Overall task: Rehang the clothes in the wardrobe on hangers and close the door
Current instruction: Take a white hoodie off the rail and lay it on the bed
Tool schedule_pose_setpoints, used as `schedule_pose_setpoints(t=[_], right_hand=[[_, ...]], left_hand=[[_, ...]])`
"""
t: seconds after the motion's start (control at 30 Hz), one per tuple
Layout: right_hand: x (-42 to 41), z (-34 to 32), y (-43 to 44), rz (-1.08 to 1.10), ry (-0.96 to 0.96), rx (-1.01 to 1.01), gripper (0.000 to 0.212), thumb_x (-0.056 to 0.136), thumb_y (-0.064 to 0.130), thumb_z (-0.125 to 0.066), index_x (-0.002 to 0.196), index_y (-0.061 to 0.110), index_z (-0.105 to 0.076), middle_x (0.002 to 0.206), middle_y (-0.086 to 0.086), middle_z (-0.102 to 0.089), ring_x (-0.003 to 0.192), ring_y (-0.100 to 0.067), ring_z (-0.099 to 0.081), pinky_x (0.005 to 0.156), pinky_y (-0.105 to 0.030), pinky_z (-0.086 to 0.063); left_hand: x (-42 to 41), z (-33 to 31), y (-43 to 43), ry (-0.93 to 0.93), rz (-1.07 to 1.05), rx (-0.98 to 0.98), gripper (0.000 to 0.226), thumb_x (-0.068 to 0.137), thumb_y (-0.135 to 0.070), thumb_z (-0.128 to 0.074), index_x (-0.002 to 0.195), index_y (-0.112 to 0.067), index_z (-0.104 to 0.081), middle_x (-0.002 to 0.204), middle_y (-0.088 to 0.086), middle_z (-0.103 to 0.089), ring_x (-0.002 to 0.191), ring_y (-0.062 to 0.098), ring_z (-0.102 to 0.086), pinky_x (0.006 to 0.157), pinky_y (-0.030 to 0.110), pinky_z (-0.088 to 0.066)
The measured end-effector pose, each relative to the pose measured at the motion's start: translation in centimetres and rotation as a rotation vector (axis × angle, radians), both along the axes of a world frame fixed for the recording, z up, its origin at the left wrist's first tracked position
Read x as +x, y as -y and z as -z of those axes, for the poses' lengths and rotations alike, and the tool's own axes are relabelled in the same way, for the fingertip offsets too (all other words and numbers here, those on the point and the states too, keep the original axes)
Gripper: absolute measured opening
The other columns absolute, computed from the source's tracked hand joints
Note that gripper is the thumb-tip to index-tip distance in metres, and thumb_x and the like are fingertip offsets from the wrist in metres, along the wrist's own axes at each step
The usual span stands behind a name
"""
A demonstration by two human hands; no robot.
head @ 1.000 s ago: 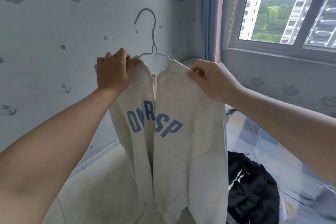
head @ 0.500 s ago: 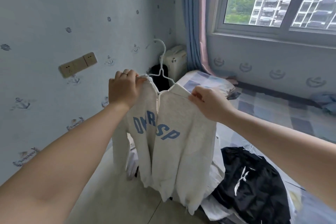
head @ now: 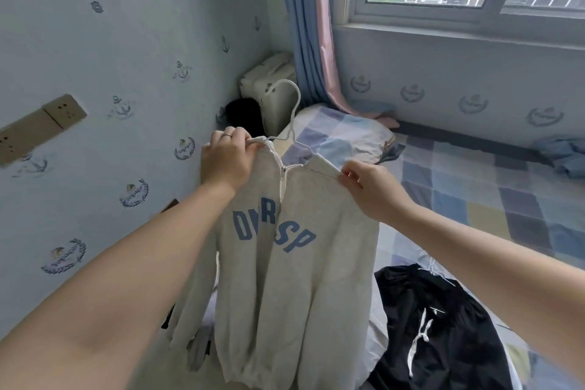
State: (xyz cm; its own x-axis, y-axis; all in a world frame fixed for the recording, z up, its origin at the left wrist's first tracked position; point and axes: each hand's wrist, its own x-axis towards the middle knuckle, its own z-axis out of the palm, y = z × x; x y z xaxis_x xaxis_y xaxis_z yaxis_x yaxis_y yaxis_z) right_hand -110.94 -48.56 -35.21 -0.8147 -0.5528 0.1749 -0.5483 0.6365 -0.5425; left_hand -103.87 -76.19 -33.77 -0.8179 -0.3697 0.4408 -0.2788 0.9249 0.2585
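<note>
A light grey zip sweatshirt (head: 297, 279) with blue letters hangs in front of me on a white wire hanger (head: 292, 111), whose hook sticks up above the collar. My left hand (head: 226, 161) grips the sweatshirt's left shoulder at the collar. My right hand (head: 368, 187) pinches the right shoulder edge. The zip is partly done up below the collar. No wardrobe is in view.
A bed (head: 474, 187) with a checked blue cover lies to the right, with a black garment (head: 437, 332) heaped on its near end and a pillow (head: 345, 136) at its head. A white appliance (head: 269, 89) stands in the corner by the blue curtain (head: 300, 25). A wall stands on the left.
The view has tilted downward and the sweatshirt on its hanger now sits lower against the bed and corner. Both hands keep the same hold on the shoulders.
</note>
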Motion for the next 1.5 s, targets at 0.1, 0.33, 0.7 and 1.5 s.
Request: schedule_pose_setpoints(t=[0.1,0.33,0.7,1.5], right_hand=[[-3.1,2.6,0.7,0.038,0.055,0.016,0.013,0.099,0.031,-0.054,0.099,0.019,-0.061,0.091,-0.001,-0.064,0.080,-0.025,-0.055,0.069,-0.037,-0.047],[-9.5,9.9,3.1,0.138,0.199,0.081,0.010,0.099,0.019,-0.052,0.099,0.013,-0.060,0.097,-0.004,-0.060,0.092,-0.029,-0.055,0.075,-0.041,-0.047],[-16.7,27.4,8.0,0.336,0.411,0.288,0.013,0.100,0.021,-0.048,0.100,0.015,-0.058,0.102,-0.009,-0.058,0.094,-0.032,-0.054,0.071,-0.038,-0.039],[-17.8,42.2,12.7,0.399,0.424,0.667,0.071,0.094,0.068,-0.016,0.154,0.039,0.009,0.162,0.013,0.021,0.150,-0.023,0.019,0.116,-0.062,0.006]], left_hand=[[-3.4,2.3,0.5,0.030,0.007,0.030,0.032,0.100,-0.041,-0.051,0.104,-0.010,-0.061,0.111,0.010,-0.063,0.110,0.035,-0.051,0.088,0.045,-0.039],[-10.8,9.8,2.6,0.207,0.017,0.101,0.034,0.101,-0.043,-0.048,0.108,-0.012,-0.059,0.117,0.008,-0.061,0.116,0.033,-0.047,0.092,0.045,-0.036],[-20.1,28.8,7.3,0.489,0.151,0.177,0.026,0.098,-0.042,-0.053,0.106,-0.018,-0.059,0.117,0.007,-0.061,0.115,0.033,-0.047,0.092,0.045,-0.036],[-23.8,45.2,9.7,0.838,0.394,0.291,0.071,0.099,-0.061,-0.031,0.159,-0.034,-0.004,0.167,-0.003,0.011,0.152,0.020,0.016,0.121,0.051,0.006]])
